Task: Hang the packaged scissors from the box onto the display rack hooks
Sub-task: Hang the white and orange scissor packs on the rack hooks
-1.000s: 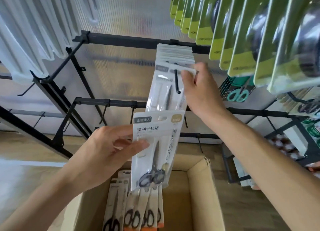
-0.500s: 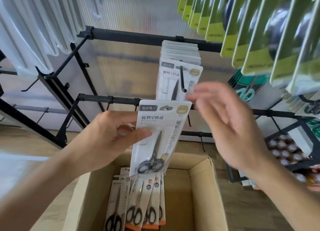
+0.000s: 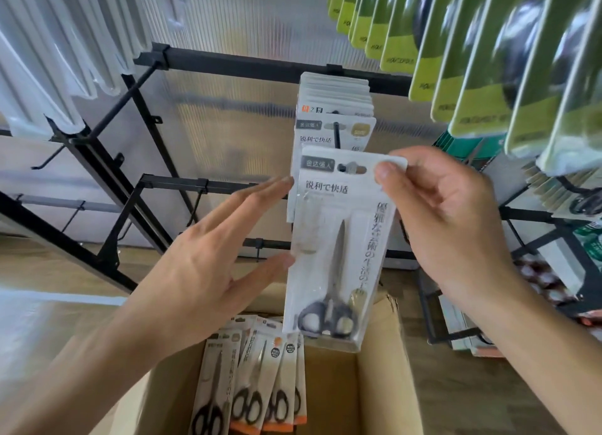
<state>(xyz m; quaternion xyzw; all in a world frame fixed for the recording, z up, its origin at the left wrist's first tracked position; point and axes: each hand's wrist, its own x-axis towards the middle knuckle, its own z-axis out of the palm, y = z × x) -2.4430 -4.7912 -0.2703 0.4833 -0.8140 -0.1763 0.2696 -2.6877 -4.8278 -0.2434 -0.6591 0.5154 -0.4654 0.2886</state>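
While the packaged scissors hang upright just below the loaded hook, the right hand pinches the pack's top right corner, thumb on the front face and the other fingers curled behind. At the pack's left edge the left hand lies with fingers straight and slightly spread, fingertips touching the edge. Printed on the pack is "鋭利で快适" under a grey tag; the tag's own text is too blurred to read. Behind the pack hang more hung packs. Below the pack stands the cardboard box, with boxed packs upright inside. Right of the pack hang green cards.
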